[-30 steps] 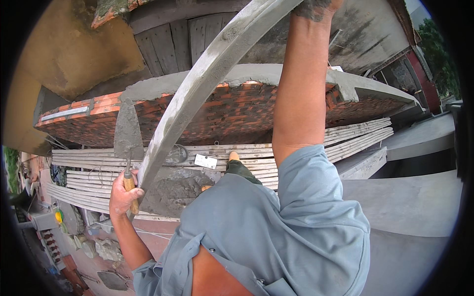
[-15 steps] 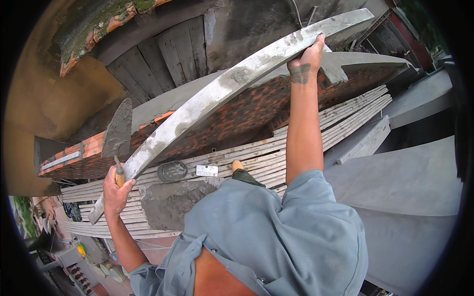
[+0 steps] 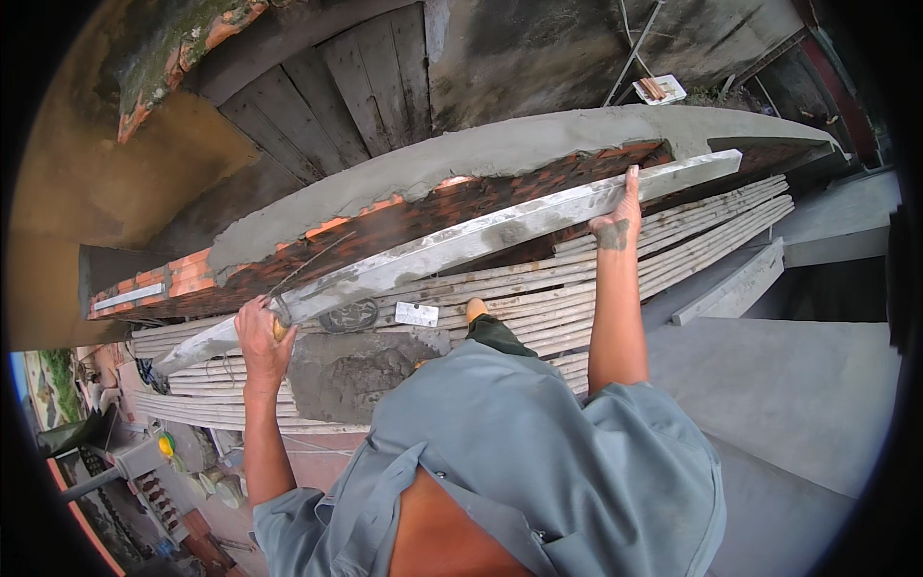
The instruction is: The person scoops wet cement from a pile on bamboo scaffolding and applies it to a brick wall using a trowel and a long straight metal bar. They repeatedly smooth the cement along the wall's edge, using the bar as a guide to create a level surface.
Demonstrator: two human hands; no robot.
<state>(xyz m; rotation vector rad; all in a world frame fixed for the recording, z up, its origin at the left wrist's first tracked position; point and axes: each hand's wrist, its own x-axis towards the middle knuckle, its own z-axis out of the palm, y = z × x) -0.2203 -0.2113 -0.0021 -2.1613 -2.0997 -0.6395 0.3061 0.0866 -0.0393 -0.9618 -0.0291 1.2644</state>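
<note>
At the left end of the brick wall [image 3: 197, 272], a pale strip [image 3: 129, 298] lies along the bare bricks near the end corner. Right of there, a layer of grey mortar [image 3: 433, 159] covers most of the wall's top, its near edge ragged above the exposed brickwork.

The bar [image 3: 461, 245], long, grey and mortar-smeared, slants across in front of the wall's near face, above the poles [image 3: 707, 221]; its left end is nearer the person, its right end farther out. Whether it touches the wall I cannot tell.

The left hand [image 3: 264, 337] grasps the bar near its left end, fingers over the top, and also keeps hold of a trowel [image 3: 280, 331], whose wooden handle shows at the thumb and whose blade is seen nearly edge-on.

Just right of that hand, a slab of wet mortar [image 3: 351, 375] sits at the poles' near edge. Beyond it are a dark round dish [image 3: 348, 315], a white card [image 3: 417, 314] and the person's foot [image 3: 476, 308].

The right hand [image 3: 620, 212], wrist caked with mortar, grips the bar toward its right end. Past the wall's far edge stands a white tray [image 3: 673, 88] with brick pieces.
</note>
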